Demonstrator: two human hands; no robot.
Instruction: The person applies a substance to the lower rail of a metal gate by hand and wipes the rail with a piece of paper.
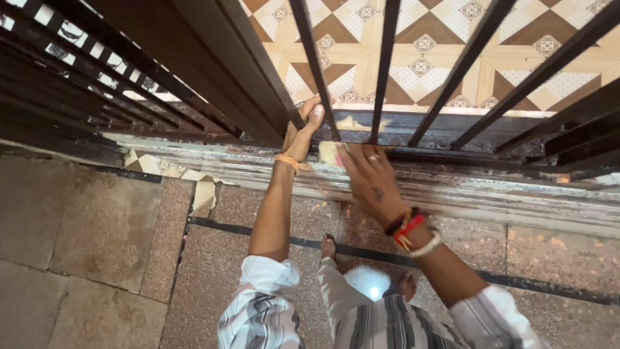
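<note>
My left hand [302,129] grips a dark metal bar [314,64] of a gate near its bottom end, with the thumb up against the bar. My right hand [368,178] presses a small pale piece of sandpaper [330,154] flat against the gate's worn bottom rail [491,187], fingers spread over it. A ring is on one finger and several thread bands are around that wrist. The left wrist has an orange band.
More dark bars [387,58] rise above the rail, with patterned brown and cream floor tiles [445,39] beyond. A second dark gate leaf [97,71] is at the left. Speckled stone floor [213,271] and my bare feet [329,247] are below.
</note>
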